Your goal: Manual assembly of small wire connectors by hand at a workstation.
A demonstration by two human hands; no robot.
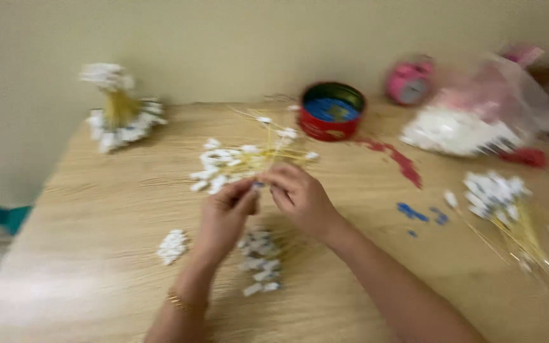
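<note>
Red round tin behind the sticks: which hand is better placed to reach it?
Probably the right hand. It sits nearer the red tin, which lies ahead and to the right, while the left hand is farther off. Both pinch something small.

Worktop (96,209): pale wood-grain, matt, smooth. Round tin (332,111): glossy red metal. Bag (497,108): thin clear plastic, crinkled; sticks (268,155) look like thin yellow wood.

Stick bundle (255,155) on table (84,279) centre, tin (332,111) behind it, bag (471,121) right, standing bundle (119,108) far left.
</note>
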